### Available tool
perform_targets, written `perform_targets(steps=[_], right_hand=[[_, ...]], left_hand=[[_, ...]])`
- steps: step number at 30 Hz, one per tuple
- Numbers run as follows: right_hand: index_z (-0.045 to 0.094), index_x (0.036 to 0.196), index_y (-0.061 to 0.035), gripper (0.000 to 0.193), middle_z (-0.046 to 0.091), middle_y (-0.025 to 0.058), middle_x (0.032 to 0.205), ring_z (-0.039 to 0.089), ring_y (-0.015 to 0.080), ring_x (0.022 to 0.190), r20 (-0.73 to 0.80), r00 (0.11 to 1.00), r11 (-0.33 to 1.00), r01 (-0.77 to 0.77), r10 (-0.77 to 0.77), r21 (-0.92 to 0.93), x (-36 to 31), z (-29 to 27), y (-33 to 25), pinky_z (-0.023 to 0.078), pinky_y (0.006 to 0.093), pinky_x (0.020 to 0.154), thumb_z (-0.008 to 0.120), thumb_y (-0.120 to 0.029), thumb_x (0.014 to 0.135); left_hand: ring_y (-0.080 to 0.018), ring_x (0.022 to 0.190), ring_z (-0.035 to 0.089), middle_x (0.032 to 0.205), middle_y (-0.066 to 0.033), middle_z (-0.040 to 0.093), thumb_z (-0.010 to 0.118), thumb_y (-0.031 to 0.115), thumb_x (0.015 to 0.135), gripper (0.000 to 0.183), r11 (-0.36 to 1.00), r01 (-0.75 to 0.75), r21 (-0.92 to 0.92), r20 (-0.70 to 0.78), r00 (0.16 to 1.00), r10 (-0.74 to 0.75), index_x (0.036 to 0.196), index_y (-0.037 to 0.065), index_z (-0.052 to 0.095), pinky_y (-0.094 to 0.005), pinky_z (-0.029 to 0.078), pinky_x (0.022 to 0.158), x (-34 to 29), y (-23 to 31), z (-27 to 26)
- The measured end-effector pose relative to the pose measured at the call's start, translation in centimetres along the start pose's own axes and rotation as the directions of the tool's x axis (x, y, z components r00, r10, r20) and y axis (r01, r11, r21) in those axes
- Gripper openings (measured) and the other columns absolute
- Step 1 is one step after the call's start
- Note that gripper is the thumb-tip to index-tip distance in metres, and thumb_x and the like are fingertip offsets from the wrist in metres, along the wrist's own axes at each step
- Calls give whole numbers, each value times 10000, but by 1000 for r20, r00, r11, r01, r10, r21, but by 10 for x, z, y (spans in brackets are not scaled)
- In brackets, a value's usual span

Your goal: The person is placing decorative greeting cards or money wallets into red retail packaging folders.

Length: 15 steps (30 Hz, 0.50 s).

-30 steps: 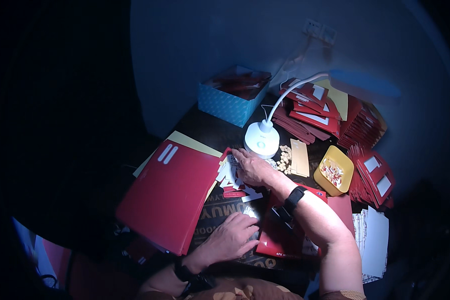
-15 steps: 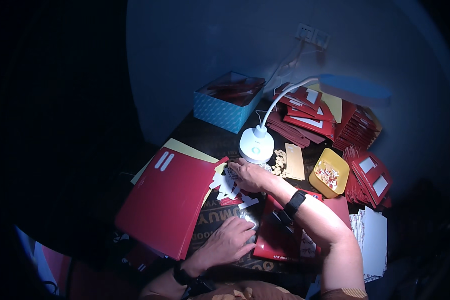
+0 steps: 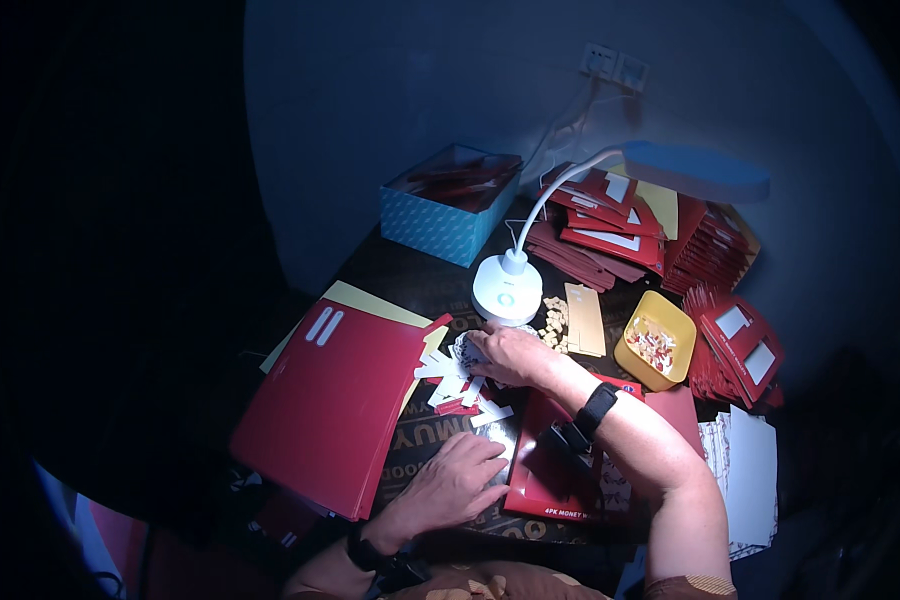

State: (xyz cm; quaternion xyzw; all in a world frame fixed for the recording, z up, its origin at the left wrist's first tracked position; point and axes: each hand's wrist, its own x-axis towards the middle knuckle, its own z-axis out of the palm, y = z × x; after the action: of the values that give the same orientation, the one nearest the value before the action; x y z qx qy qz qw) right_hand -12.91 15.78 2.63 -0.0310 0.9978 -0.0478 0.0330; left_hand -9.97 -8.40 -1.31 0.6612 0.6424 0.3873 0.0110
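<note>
My right hand point(image 3: 505, 352) reaches forward over a heap of small white and red paper scraps point(image 3: 452, 385), its fingers closed on a small pale patterned piece at the heap's far edge, just below the lamp base. My left hand point(image 3: 458, 482) lies flat, fingers spread, pressing on a silvery sheet point(image 3: 498, 440) next to a red card point(image 3: 560, 470) on the dark table. A large red folder point(image 3: 330, 405) lies to the left of both hands, over a yellow sheet.
A white desk lamp point(image 3: 507, 288) stands just beyond the right hand, its head at the upper right. A blue box point(image 3: 440, 225) sits at the back left. Stacks of red envelopes point(image 3: 610, 225) and a yellow tray point(image 3: 656, 342) fill the right side.
The right hand has shifted slightly left over the scrap heap; the left hand has stayed flat on the sheet. The view has tilted a little.
</note>
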Motion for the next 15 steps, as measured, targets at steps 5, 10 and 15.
perform_targets(steps=[5, 10, 15], right_hand=[[525, 1365, 29, 659, 676, 260, 1093, 692, 397, 962, -79, 995, 997, 71, -69, 27, -4, -7, -3, 552, 460, 849, 690, -409, 900], [517, 1382, 11, 635, 707, 261, 997, 695, 397, 959, -111, 994, 986, 33, -15, 165, -5, -3, 6, 545, 475, 832, 671, -399, 921], [582, 1253, 24, 489, 707, 245, 933, 697, 400, 907, -186, 980, 971, 104, -64, 214, -6, 4, 13, 547, 487, 796, 627, -361, 955]], left_hand=[[-327, 1126, 569, 1183, -145, 623, 759, 173, 823, 335, 1000, 3, 4, -5, 1000, -3, 1085, -17, 670, -431, 448, 1013, 0, 1, -2], [-326, 1125, 571, 1185, -145, 625, 765, 167, 818, 337, 1000, 7, -2, 1, 1000, -7, 1086, -16, 672, -430, 450, 1012, 1, 2, -2], [-328, 1125, 571, 1180, -148, 631, 764, 169, 818, 331, 1000, 13, 2, -12, 1000, -13, 1079, -17, 680, -431, 450, 1014, 1, 2, -1]])
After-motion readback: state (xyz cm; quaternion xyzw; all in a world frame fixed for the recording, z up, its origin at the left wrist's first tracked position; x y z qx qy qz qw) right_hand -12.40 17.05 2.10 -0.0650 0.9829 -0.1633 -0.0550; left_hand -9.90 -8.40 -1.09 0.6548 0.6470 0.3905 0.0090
